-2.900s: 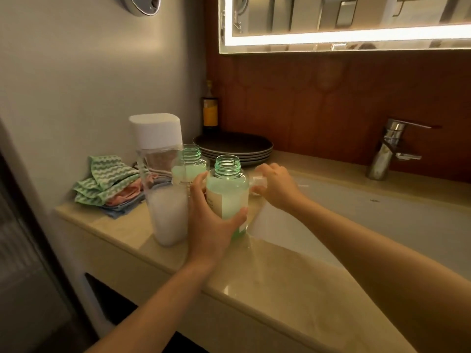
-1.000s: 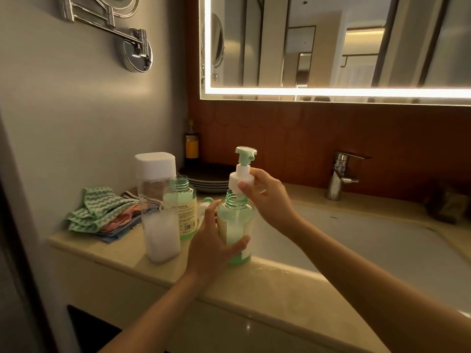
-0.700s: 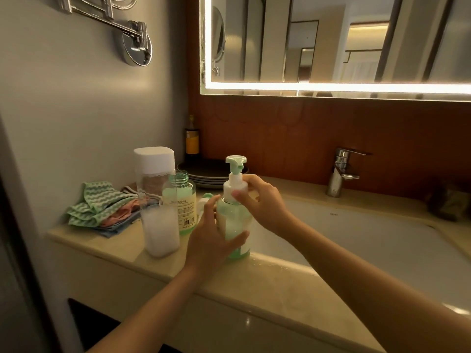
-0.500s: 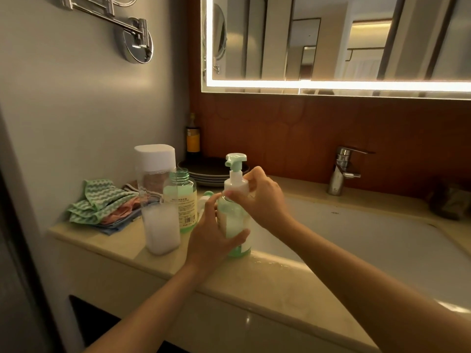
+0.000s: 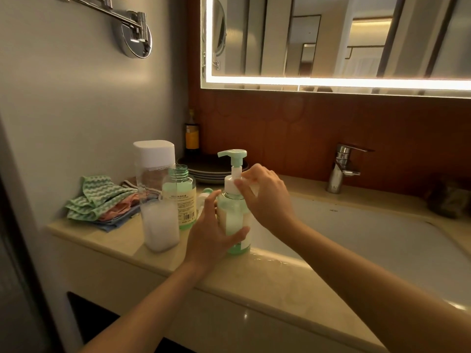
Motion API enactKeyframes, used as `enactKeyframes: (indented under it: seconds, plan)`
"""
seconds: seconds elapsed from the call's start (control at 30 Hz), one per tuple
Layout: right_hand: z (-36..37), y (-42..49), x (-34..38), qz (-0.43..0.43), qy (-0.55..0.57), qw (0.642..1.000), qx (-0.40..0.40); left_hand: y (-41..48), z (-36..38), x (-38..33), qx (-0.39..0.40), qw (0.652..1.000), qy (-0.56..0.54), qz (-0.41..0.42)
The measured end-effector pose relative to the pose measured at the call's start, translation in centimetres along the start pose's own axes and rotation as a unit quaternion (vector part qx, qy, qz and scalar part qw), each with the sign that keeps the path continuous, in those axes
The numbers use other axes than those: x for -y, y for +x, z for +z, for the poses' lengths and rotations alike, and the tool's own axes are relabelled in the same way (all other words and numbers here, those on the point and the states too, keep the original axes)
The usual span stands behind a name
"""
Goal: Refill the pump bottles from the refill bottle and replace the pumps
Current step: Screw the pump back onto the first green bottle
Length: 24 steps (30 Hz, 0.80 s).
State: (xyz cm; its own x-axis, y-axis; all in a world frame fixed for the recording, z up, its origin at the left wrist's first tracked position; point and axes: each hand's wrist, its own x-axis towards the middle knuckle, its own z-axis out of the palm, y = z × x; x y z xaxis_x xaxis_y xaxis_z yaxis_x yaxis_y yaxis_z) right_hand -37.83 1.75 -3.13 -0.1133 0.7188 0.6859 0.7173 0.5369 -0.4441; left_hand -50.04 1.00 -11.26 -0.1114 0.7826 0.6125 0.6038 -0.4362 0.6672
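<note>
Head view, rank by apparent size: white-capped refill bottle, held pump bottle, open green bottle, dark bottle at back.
1. refill bottle: wider, though heights nearly match.
2. pump bottle.
3. open green bottle.
4. dark bottle: farther away, so real size unsure.

Dim overall, warm cast. Main source: the lit strip (image 5: 331,82) edging the mirror (image 5: 331,36), clipped to white. Below the mirror, the pump bottle (image 5: 233,216) glows pale green and its white pump (image 5: 230,184) reads bright. The counter (image 5: 254,289) carries small glints and soft shadows. Left of the mirror, the wall (image 5: 76,98) fades to near black. Straight lines bow away from the mirror. Fine print is soft.
</note>
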Motion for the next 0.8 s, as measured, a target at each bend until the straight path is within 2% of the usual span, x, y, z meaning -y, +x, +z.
enactKeyframes:
  seconds: [0.07,0.17,0.23,0.33,0.43,0.53,0.6,0.67,0.73,0.8]
  plan:
    - [0.2,0.9,0.3,0.046,0.054,0.997,0.017,0.0,0.0,0.0,0.001,1.0,0.001,0.001]
    - [0.6,1.3,0.6,0.103,0.163,0.975,0.114,-0.1,0.0,-0.1,-0.003,1.0,0.001,0.005]
    - [0.8,0.7,0.7,0.103,0.18,0.966,0.154,-0.1,0.0,0.0,-0.007,1.0,0.001,0.01]
    - [0.7,-0.3,0.2,0.02,0.071,0.995,0.061,0.0,0.1,0.1,-0.006,1.0,-0.004,0.011]
    - [0.3,-0.4,-0.4,-0.011,0.001,1.0,-0.016,0.0,0.2,0.1,-0.006,1.0,-0.005,0.007]
    - [0.2,0.7,-0.1,0.045,0.045,0.998,0.019,0.0,0.2,0.1,-0.009,1.0,-0.004,0.01]
    - [0.5,1.3,0.6,0.105,0.151,0.977,0.107,0.0,0.1,0.1,-0.011,1.0,0.002,0.009]
    - [0.5,1.2,1.1,0.125,0.218,0.952,0.173,0.0,0.2,0.1,-0.015,1.0,0.004,0.009]
    - [0.6,0.6,1.1,0.109,0.198,0.961,0.162,0.0,0.1,0.0,-0.017,1.0,0.002,0.009]
    - [0.6,0.3,0.9,0.08,0.102,0.986,0.104,0.0,0.1,0.0,-0.016,1.0,-0.001,0.009]
